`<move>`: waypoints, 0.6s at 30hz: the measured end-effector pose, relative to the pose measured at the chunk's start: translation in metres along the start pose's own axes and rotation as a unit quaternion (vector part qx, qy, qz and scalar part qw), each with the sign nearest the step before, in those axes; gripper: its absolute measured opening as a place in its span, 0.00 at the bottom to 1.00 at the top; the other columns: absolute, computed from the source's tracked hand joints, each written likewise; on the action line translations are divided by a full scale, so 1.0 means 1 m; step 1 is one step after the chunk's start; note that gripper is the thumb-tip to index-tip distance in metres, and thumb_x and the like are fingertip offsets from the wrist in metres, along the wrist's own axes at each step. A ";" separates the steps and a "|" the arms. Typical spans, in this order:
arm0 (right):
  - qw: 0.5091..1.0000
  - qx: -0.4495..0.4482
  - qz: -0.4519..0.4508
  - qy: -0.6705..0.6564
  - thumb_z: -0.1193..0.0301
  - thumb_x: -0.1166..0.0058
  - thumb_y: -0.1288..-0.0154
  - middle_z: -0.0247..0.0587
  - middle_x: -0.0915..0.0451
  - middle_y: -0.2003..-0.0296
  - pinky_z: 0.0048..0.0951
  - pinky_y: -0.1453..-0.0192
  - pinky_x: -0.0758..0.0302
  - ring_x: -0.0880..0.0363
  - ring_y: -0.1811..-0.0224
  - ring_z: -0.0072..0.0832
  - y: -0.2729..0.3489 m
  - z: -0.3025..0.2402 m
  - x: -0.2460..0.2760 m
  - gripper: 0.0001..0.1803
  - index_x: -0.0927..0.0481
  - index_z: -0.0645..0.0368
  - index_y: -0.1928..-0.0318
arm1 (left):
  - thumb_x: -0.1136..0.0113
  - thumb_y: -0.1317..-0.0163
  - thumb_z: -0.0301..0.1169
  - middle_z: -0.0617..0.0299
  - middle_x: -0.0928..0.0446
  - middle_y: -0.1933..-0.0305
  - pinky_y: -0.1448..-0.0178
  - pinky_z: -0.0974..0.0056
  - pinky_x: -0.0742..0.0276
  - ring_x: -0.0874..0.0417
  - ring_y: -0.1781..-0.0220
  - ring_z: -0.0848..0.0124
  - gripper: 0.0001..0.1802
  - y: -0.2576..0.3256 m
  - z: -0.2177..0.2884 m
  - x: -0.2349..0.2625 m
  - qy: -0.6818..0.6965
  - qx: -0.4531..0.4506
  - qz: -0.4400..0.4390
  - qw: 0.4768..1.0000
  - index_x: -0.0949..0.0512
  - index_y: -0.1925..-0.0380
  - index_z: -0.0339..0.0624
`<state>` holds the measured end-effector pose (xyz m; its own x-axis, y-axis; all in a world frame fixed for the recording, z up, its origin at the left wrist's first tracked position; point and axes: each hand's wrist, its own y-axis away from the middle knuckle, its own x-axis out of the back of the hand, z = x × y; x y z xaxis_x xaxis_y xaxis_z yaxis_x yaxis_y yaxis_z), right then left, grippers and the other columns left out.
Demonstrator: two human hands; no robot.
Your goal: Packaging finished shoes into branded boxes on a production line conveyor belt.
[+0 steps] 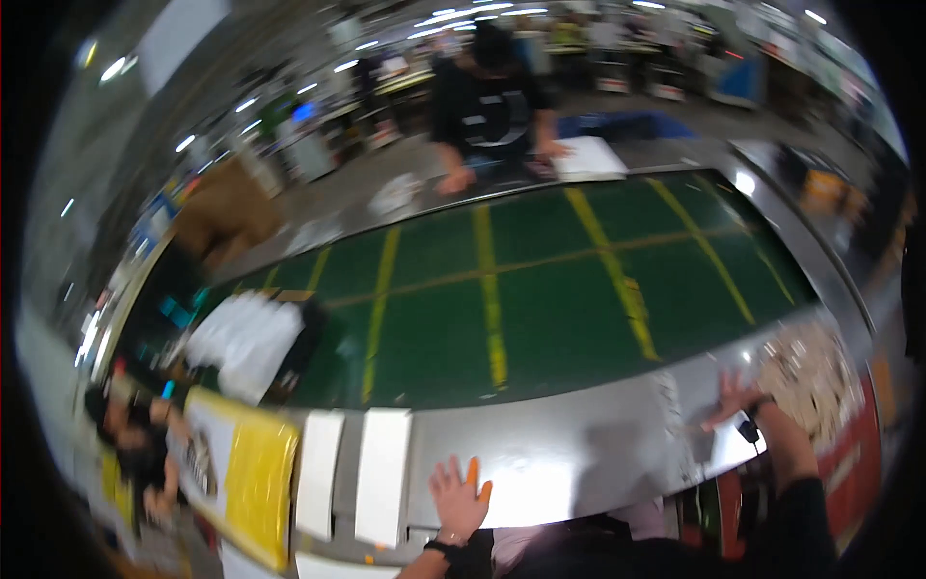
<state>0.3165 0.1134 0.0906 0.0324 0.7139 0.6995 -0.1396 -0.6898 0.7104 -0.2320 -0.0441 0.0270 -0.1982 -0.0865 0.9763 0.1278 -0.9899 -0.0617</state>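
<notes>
My left hand [461, 497] lies spread on the bare metal ledge [540, 434], with orange covers on two of its digits and a dark band at the wrist. It is nearest to a long white box [384, 477] standing to its left. My right hand [733, 398] also rests with fingers apart on the ledge, farther right, and holds nothing. Close beside it, a heap of small beige pieces [810, 381] lies at the right end; their kind is too blurred to tell. A small black object [748, 431] sits by my right wrist.
Beyond the ledge runs a green conveyor belt [550, 309] with yellow stripes. A white bundle [246, 338] sits on its left part. Left of me are another white box [319, 473] and a yellow-wrapped stack [262, 473]. One person [487, 106] stands across; another [140, 439] works at left.
</notes>
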 end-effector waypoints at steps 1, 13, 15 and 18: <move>0.999 -0.027 0.017 0.019 0.22 0.39 0.74 0.71 0.74 0.27 0.64 0.25 0.65 0.72 0.25 0.68 -0.007 0.003 0.002 0.89 0.79 0.62 0.27 | 0.48 0.36 0.52 0.40 0.44 0.27 0.26 0.36 0.59 0.47 0.27 0.36 0.32 0.001 0.007 0.007 0.018 0.008 -0.003 1.000 0.30 0.35 0.52; 0.749 0.380 0.353 -0.412 0.57 0.36 0.39 0.67 0.34 0.37 0.39 0.35 0.31 0.32 0.34 0.45 0.054 -0.157 0.274 0.60 0.70 0.61 0.25 | 0.46 0.38 0.49 0.39 0.43 0.28 0.26 0.37 0.58 0.47 0.27 0.37 0.32 0.037 -0.012 0.031 0.012 0.064 0.001 0.998 0.30 0.36 0.47; 0.742 0.416 0.341 -0.400 0.60 0.37 0.38 0.70 0.36 0.36 0.39 0.34 0.31 0.34 0.32 0.46 0.071 -0.184 0.269 0.59 0.70 0.60 0.25 | 0.47 0.37 0.53 0.39 0.42 0.28 0.26 0.35 0.57 0.46 0.27 0.36 0.32 0.043 -0.025 0.017 -0.023 0.022 0.004 0.999 0.30 0.35 0.54; 0.797 0.432 0.232 -0.353 0.61 0.36 0.38 0.73 0.36 0.37 0.39 0.35 0.31 0.31 0.34 0.46 0.058 -0.207 0.234 0.61 0.75 0.52 0.25 | 0.51 0.34 0.54 0.41 0.41 0.28 0.27 0.35 0.54 0.46 0.26 0.37 0.31 0.048 -0.028 0.020 -0.028 0.027 0.001 0.999 0.32 0.34 0.57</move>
<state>0.1108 0.2652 0.2794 0.7670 0.3229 0.5545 0.4256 -0.9027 -0.0631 -0.2566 -0.0968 0.0375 -0.1439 -0.0797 0.9864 0.1811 -0.9820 -0.0530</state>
